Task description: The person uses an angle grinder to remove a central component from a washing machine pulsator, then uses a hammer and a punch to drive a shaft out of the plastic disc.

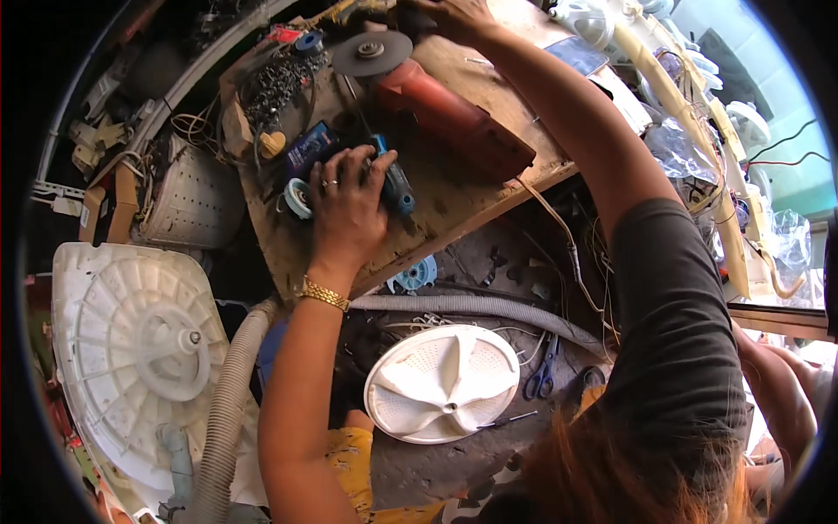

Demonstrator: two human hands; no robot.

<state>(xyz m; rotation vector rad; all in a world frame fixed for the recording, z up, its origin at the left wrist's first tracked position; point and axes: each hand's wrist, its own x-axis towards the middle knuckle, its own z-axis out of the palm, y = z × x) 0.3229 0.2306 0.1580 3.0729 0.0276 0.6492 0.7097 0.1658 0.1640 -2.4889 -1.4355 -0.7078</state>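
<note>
My left hand [351, 194] rests on the wooden bench with its fingers apart, beside a blue-and-black screwdriver-like handle [396, 179]. Its thumb touches that handle. A dark blue box [311, 148] and a small round light-blue part [298, 199] lie close to its fingers. At the far edge of the bench my right hand [449, 16] reaches out past a red angle grinder [454, 118]. The picture's top edge cuts that hand off, so whatever it may hold is hidden. The grinder's grey disc [372, 54] faces up, and its cord hangs off the bench.
A heap of small metal screws [275, 92] sits at the bench's far left. Below lie a white ribbed pulsator disc [442, 384], blue-handled scissors [543, 368] and a grey corrugated hose [476, 306]. A large white plastic tub part [140, 349] stands left. Another person's limb [781, 380] shows at right.
</note>
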